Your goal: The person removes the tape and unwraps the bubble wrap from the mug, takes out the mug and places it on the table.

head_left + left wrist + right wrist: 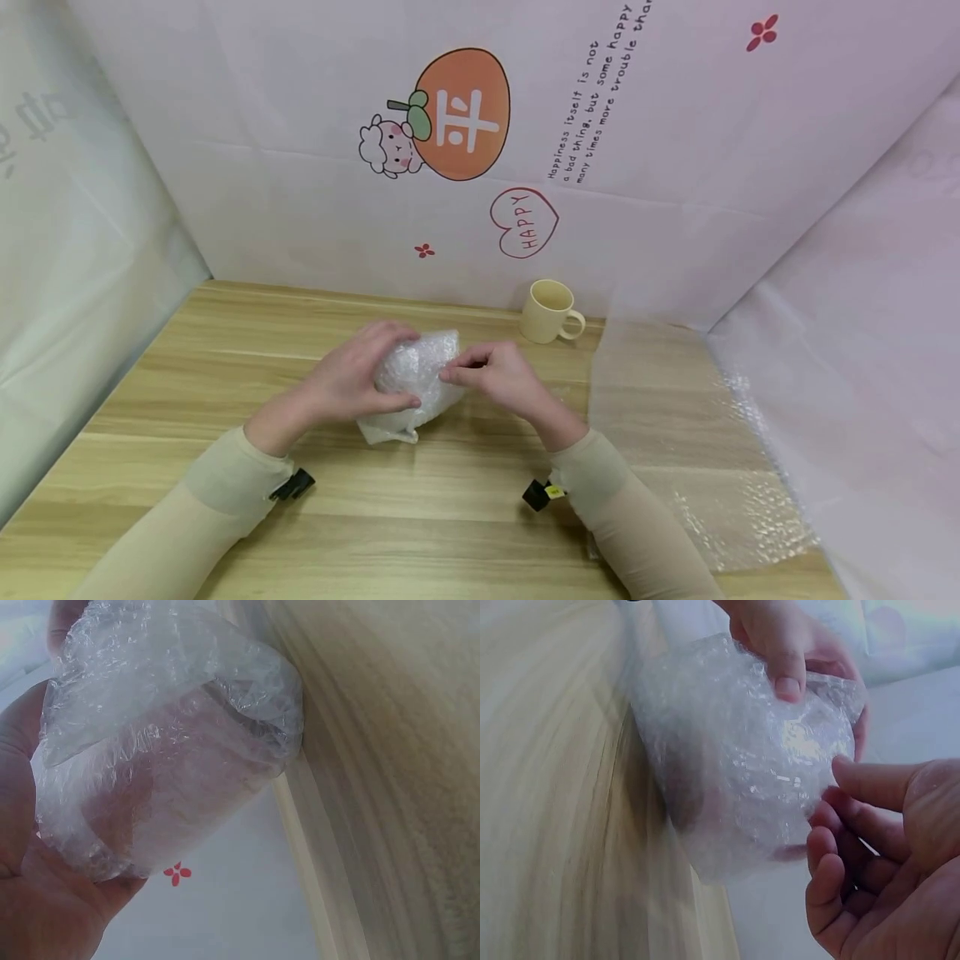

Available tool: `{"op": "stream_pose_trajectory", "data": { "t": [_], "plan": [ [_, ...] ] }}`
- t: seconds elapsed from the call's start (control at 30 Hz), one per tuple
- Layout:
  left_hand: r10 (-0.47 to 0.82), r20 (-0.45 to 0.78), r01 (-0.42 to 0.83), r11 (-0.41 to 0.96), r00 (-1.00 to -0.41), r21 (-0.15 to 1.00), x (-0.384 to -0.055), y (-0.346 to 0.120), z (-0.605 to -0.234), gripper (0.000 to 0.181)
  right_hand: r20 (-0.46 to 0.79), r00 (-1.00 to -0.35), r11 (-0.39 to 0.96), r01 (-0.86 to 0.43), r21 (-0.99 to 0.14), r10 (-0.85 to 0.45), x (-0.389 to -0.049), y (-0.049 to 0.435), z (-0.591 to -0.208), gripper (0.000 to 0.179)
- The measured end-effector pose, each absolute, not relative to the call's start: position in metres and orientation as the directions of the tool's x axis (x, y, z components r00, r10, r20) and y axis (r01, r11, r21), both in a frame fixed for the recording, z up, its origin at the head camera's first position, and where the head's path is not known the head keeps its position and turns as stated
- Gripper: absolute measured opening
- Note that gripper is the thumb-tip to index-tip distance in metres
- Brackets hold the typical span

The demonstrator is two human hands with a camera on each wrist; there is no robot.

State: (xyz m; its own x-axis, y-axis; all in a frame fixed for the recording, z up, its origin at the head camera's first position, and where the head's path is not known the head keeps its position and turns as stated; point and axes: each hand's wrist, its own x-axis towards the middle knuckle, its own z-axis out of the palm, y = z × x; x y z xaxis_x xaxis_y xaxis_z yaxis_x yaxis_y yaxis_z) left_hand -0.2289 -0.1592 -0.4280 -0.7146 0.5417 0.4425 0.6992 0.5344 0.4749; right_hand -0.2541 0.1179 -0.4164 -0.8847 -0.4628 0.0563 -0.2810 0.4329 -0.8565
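A bundle of clear bubble wrap (423, 367) sits low over the wooden table in the head view, its loose corner pointing toward the person. The left hand (354, 375) grips it from the left, thumb on the near side and fingers around the far side. On its right edge, the right hand (510, 379) pinches the wrap between thumb and index finger, as the right wrist view also shows, with the other fingers curled. Seen from the left wrist, the wrap (172, 697) is folded over in layers around a rounded shape; what lies inside is hard to make out.
A cream mug (547, 310) stands at the back by the printed wall cloth (315, 217), handle to the right. A large flat sheet of bubble wrap (667, 433) covers the table's right side, partly under the right forearm. White cloth also borders both sides.
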Motion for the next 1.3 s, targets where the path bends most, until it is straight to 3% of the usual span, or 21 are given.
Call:
{"op": "stream_pose_trajectory", "data": {
  "t": [0.63, 0.8, 1.0, 1.3],
  "plan": [
    [0.554, 0.439, 0.706, 0.593, -0.707, 0.388, -0.225, -0.155, -0.426, 0.076, 0.021, -0.921, 0.371, -0.178, -0.912, -0.39, -0.249, 0.112, -0.419, 0.013],
    [0.556, 0.441, 0.704, 0.621, -0.705, 0.344, -0.225, -0.153, -0.427, 0.076, 0.106, -0.914, 0.376, -0.264, -0.888, -0.393, -0.245, 0.11, -0.421, 0.01],
    [0.514, 0.427, 0.661, 0.66, -0.744, 0.357, -0.226, -0.153, -0.428, 0.08, 0.284, -0.832, 0.375, -0.485, -0.79, -0.477, -0.24, 0.107, -0.42, 0.008],
    [0.513, 0.39, 0.643, 0.654, -0.764, 0.398, -0.225, -0.157, -0.426, 0.083, 0.19, -0.881, 0.316, -0.346, -0.883, -0.432, -0.246, 0.111, -0.42, 0.007]
  ]
}}
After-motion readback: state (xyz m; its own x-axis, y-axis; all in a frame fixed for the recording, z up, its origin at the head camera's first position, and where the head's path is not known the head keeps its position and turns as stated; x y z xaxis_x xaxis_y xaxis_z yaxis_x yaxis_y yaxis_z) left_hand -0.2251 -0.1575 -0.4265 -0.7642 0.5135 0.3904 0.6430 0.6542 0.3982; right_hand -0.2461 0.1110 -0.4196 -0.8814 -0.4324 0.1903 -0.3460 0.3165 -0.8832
